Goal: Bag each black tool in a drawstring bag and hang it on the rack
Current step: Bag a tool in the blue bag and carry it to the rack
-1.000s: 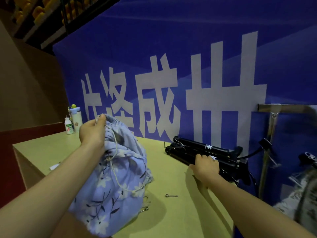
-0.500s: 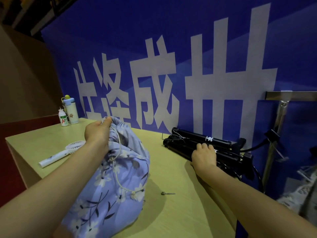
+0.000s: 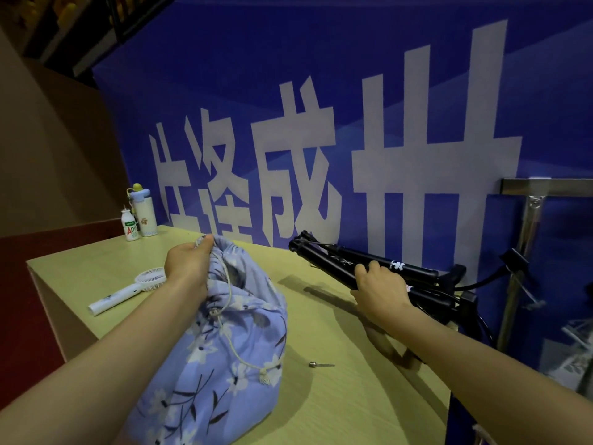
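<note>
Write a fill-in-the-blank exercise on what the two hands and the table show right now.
1. The left hand grips the mouth of the floral drawstring bag, while the right hand grips the ____ tool.
2. The white handheld fan lies on the table to the ____ of the bag.
3. The small metal pin lies to the ____ of the bag.

Missing words: black; left; right.

Both forearms extend forward; left grip [image 3: 187, 264] pinches, right grip [image 3: 380, 289] clasps, fingers curled.
</note>
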Available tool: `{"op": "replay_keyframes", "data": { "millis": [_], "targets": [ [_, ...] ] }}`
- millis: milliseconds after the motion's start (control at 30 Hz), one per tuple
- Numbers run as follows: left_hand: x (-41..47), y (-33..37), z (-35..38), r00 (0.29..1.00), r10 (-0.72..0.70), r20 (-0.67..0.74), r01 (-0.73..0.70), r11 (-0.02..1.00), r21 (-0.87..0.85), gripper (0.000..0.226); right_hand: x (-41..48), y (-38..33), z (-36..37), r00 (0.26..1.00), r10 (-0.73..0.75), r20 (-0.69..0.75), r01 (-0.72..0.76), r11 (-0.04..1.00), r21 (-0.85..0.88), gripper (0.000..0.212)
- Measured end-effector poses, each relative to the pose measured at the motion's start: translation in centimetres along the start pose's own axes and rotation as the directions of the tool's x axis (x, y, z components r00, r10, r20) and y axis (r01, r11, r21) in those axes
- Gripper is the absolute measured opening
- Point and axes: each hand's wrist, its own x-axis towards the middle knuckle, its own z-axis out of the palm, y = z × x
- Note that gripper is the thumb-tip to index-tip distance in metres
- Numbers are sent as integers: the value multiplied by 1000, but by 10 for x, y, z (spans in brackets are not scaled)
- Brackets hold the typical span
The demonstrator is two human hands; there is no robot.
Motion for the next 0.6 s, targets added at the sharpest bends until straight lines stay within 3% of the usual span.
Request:
{"op": "replay_keyframes", "data": {
  "millis": [267,433,600],
  "targets": [
    [-15,20,-39,992,10,-128,-1,997,74,46,-17,-30,-70,921,-184,-344,194,981,-4,33],
    [-24,40,-76,987,-10,-162,30,992,122,30,-27,-53,-109,798,-329,-505,343,937,-69,35],
    [-33,64,-113,977,25,-213,1,992,123,37,-39,-72,-138,667,-457,-589,464,872,-152,32]
  ]
}}
